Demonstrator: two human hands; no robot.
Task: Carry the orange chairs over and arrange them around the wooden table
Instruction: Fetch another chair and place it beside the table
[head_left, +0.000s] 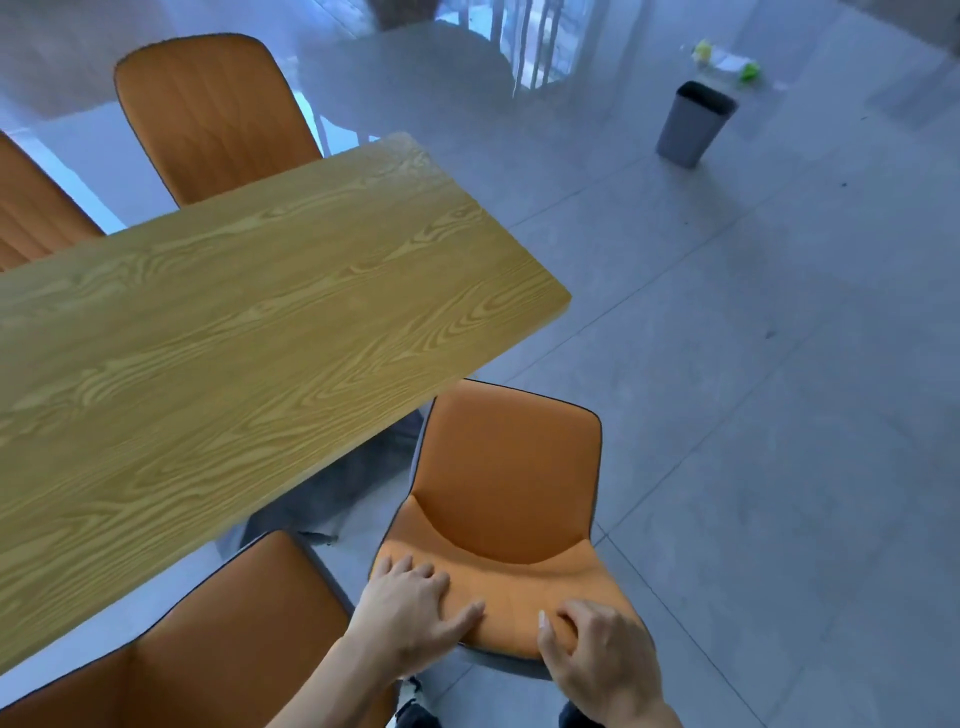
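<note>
The wooden table (249, 322) fills the left half of the view. An orange chair (509, 478) stands at its near right corner, its seat facing the table. My left hand (415, 608) and my right hand (597, 654) both grip the top of this chair's backrest. Another orange chair (208, 639) stands to its left on the near side. Two more orange chairs, one (213, 114) at the far side and one (31, 208) at the far left, stand behind the table.
A grey bin (693, 124) stands on the tiled floor at the upper right. Small yellow and green objects (727, 62) lie behind it. Open grey floor (779, 415) spreads to the right of the table.
</note>
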